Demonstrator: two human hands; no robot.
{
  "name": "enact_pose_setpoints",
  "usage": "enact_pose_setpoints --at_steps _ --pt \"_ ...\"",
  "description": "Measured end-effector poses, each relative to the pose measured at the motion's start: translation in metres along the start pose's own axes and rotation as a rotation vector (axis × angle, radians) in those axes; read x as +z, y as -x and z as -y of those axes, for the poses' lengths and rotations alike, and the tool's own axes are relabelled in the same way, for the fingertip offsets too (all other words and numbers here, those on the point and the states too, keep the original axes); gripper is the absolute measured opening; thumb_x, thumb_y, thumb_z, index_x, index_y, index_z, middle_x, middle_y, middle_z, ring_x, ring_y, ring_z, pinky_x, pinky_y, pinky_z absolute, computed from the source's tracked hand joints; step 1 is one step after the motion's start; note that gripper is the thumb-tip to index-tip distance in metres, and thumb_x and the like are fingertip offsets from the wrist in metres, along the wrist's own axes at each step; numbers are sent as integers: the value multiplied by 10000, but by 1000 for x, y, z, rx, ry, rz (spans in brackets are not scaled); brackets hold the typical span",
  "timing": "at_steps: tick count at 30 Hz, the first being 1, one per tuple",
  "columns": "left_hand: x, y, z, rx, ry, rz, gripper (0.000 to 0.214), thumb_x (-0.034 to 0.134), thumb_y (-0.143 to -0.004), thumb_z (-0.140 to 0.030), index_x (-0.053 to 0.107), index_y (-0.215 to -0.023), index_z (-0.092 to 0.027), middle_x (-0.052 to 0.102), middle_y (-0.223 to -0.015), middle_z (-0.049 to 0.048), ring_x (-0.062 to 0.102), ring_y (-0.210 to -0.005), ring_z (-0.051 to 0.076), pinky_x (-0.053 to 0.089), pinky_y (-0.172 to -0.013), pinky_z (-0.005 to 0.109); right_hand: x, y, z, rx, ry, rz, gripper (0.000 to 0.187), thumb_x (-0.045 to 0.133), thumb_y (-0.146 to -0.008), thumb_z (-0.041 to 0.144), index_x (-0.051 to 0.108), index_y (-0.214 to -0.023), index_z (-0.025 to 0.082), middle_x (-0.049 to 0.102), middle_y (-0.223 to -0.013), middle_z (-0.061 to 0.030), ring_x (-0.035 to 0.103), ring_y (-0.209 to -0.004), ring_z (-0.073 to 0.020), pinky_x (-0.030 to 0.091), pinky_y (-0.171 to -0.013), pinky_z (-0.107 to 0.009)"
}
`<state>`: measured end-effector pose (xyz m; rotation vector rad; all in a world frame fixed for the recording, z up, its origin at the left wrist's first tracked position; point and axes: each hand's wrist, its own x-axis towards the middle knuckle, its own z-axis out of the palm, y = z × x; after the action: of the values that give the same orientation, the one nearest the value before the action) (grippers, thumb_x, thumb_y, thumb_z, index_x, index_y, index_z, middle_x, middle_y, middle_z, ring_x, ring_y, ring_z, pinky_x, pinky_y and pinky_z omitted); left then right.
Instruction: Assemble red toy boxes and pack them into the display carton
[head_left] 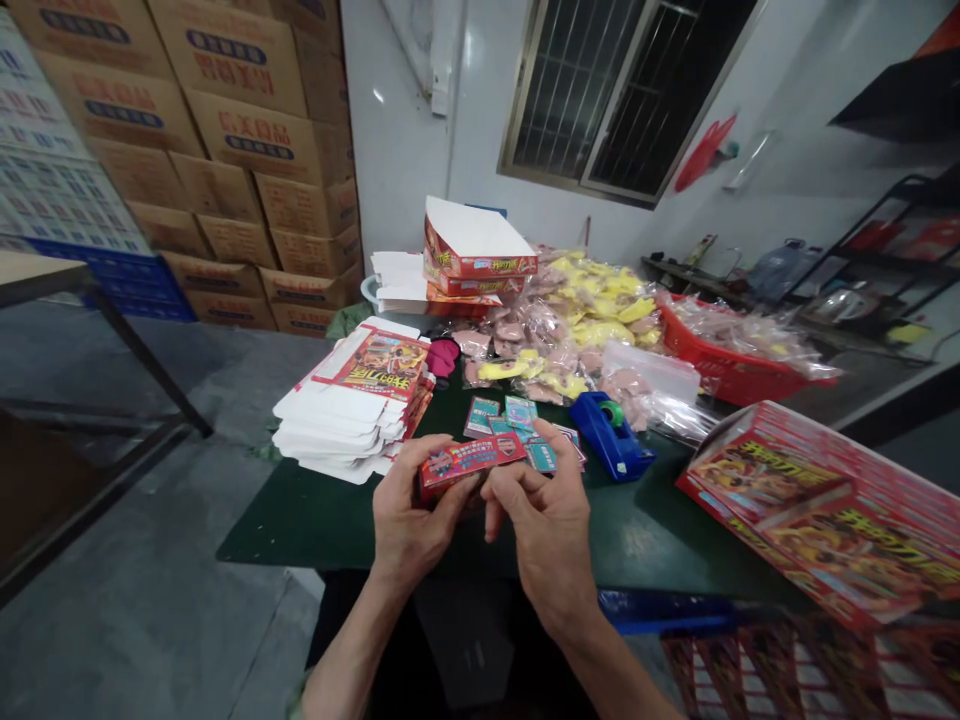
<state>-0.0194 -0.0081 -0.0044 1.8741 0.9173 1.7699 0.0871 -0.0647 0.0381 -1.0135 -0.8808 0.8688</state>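
In the head view, a small red printed box (471,462) is held just above the near edge of the dark green table (300,522). Its left end is grasped by the left hand (411,515), with the thumb laid along the near side. The box's long axis is run left to right, the right end tipped slightly farther away. By that end the right hand (546,525) is placed, fingers curled; whether anything is pinched cannot be told. Just beyond the box, teal-faced cards (520,412) are spread, with the blue tape dispenser (611,437) set to their right. Flattened cartons (337,425) are stacked on the left.
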Motion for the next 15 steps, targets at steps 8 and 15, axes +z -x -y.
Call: enact_pose_setpoints --at_steps 8,15 --pt "-6 -5 -1 109 -1 59 417 703 -722 -173 543 -1104 -216 630 -959 36 628 -838 159 514 -737 270 8 -2 -2 70 78 -68 553 627 -784 241 301 -1231 224 570 -530 105 475 -369 -71 391 -355 -154" --pt "-18 -18 -7 306 -141 292 362 581 -798 -106 597 -1134 -240 551 -908 45 583 -780 128 495 -618 219 7 -5 2 122 126 -62 565 640 -760 322 305 -1201 212 564 -510 104 454 -345 -76 369 -334 -155"
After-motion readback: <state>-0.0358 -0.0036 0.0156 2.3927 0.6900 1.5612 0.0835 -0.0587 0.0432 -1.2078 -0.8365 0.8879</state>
